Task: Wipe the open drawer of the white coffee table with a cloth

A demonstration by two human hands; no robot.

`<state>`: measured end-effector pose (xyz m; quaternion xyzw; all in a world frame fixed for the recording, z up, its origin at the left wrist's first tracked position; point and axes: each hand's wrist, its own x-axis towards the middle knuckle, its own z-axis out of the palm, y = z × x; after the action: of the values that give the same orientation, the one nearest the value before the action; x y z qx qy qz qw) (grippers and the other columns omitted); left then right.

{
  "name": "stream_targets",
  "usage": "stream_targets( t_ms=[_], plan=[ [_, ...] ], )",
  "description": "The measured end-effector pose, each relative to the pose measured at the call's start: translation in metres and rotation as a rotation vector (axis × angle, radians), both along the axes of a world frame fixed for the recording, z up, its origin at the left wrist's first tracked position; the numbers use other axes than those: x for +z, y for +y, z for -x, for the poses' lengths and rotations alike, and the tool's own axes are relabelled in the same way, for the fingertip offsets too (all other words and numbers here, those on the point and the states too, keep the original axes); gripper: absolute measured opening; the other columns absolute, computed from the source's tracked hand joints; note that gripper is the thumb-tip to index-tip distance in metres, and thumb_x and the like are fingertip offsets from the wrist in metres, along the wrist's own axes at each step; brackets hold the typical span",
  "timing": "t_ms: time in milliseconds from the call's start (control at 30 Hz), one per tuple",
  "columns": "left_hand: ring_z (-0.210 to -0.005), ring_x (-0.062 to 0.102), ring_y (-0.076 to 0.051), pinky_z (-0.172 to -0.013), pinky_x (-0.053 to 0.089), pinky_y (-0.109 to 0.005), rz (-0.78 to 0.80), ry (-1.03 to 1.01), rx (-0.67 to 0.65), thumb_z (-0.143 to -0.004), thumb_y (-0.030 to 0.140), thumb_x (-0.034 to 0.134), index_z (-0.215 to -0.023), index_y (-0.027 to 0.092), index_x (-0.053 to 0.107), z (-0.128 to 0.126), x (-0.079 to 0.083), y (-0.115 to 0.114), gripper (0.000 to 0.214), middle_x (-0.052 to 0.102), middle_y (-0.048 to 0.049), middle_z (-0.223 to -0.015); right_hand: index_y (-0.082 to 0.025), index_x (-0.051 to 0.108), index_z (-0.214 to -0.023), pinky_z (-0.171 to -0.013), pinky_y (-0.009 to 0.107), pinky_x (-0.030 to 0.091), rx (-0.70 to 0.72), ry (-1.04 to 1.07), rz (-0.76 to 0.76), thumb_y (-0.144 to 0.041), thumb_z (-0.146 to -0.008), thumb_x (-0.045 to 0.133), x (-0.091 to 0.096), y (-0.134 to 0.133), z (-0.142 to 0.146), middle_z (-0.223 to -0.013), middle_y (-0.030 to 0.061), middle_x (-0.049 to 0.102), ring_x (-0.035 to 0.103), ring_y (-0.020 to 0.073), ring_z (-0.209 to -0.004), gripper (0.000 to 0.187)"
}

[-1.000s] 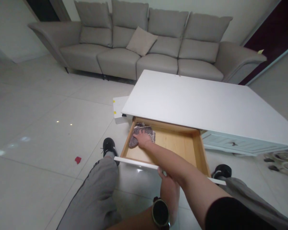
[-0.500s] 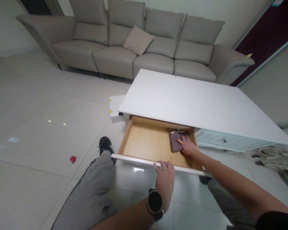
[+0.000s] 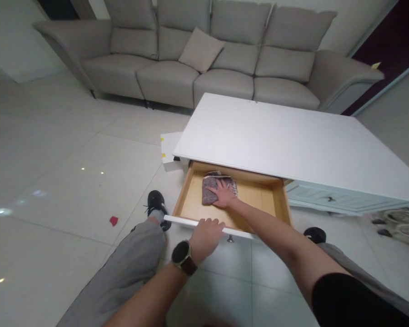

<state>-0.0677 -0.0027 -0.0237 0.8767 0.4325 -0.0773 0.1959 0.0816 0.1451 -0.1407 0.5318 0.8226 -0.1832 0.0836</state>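
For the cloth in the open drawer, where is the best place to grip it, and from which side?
Probably from above: the cloth lies flat on the drawer floor under the right hand. Pinch its bare left edge. The tabletop overhangs the back, so come in from the open front.
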Motion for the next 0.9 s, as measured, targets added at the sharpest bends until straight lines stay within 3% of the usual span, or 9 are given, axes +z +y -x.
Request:
stream_targets(
  t_ms=[133, 233, 367, 567, 667, 767, 900],
  plan=[
    [-0.104, 0.061, -0.028, -0.086, 0.045, -0.043, -0.068, 0.011, 0.033, -0.101, 0.036, 0.044, -0.113, 0.021, 0.063, 0.01, -0.006, -0.002, 0.027, 0.068, -0.0096, -0.11, -0.041, 0.036, -0.154, -0.103, 0.083, 0.014, 0.018, 0.093, 0.002, -0.064, -0.076, 0.065, -0.002, 0.001, 0.073, -0.163, 0.0173, 0.021, 0.015, 0.0523, -0.147, 0.086],
    [-0.107, 0.057, -0.029, -0.086, 0.043, -0.043, -0.101, 0.019, 0.051, -0.101, 0.039, 0.044, -0.115, 0.022, 0.062, 0.008, -0.008, -0.005, 0.028, 0.066, -0.0094, -0.115, -0.039, 0.045, -0.149, -0.102, 0.081, 0.02, 0.044, 0.124, -0.014, -0.062, -0.079, 0.062, 0.001, 0.002, 0.086, -0.157, 0.0172, 0.03, 0.027, 0.0501, -0.141, 0.075],
    [-0.107, 0.056, -0.029, -0.087, 0.041, -0.043, -0.119, 0.022, 0.067, -0.101, 0.037, 0.045, -0.112, 0.022, 0.062, 0.002, -0.006, -0.009, 0.025, 0.065, -0.0092, -0.112, -0.036, 0.047, -0.147, -0.104, 0.075, 0.027, 0.058, 0.066, -0.022, -0.056, -0.08, 0.062, 0.005, 0.004, 0.034, -0.152, 0.0169, 0.035, 0.033, 0.0449, -0.137, 0.071],
    [-0.11, 0.055, -0.031, -0.091, 0.041, -0.045, -0.111, 0.066, 0.131, -0.09, 0.05, 0.063, -0.118, 0.019, 0.06, -0.009, 0.0, -0.015, 0.041, 0.063, -0.0107, -0.118, -0.029, 0.043, -0.149, -0.101, 0.063, 0.037, -0.242, -0.127, -0.089, -0.044, -0.084, 0.063, 0.009, -0.035, -0.113, -0.148, 0.0213, 0.038, 0.035, 0.0426, -0.135, 0.07],
    [-0.11, 0.054, -0.031, -0.091, 0.041, -0.045, -0.09, 0.1, 0.148, -0.085, 0.052, 0.069, -0.119, 0.019, 0.059, -0.013, 0.002, -0.017, 0.048, 0.061, -0.011, -0.12, -0.023, 0.046, -0.148, -0.094, 0.062, 0.041, -0.349, -0.203, -0.088, -0.039, -0.085, 0.061, 0.013, -0.061, -0.166, -0.148, 0.026, 0.037, 0.038, 0.0446, -0.132, 0.067],
    [-0.11, 0.054, -0.031, -0.09, 0.04, -0.045, -0.094, 0.111, 0.143, -0.083, 0.049, 0.073, -0.12, 0.02, 0.059, -0.013, 0.001, -0.018, 0.05, 0.061, -0.0108, -0.121, -0.026, 0.048, -0.147, -0.092, 0.062, 0.042, -0.382, -0.236, -0.082, -0.04, -0.082, 0.064, 0.011, -0.071, -0.182, -0.148, 0.0245, 0.037, 0.038, 0.0448, -0.133, 0.068],
    [-0.106, 0.053, -0.028, -0.087, 0.039, -0.042, -0.11, 0.136, 0.144, -0.084, 0.039, 0.073, -0.119, 0.021, 0.058, -0.016, -0.003, -0.021, 0.042, 0.06, -0.0103, -0.118, -0.028, 0.044, -0.15, -0.094, 0.068, 0.038, -0.381, -0.222, -0.087, -0.051, -0.084, 0.061, 0.001, -0.056, -0.157, -0.153, 0.0248, 0.033, 0.036, 0.0483, -0.135, 0.073]
  ],
)
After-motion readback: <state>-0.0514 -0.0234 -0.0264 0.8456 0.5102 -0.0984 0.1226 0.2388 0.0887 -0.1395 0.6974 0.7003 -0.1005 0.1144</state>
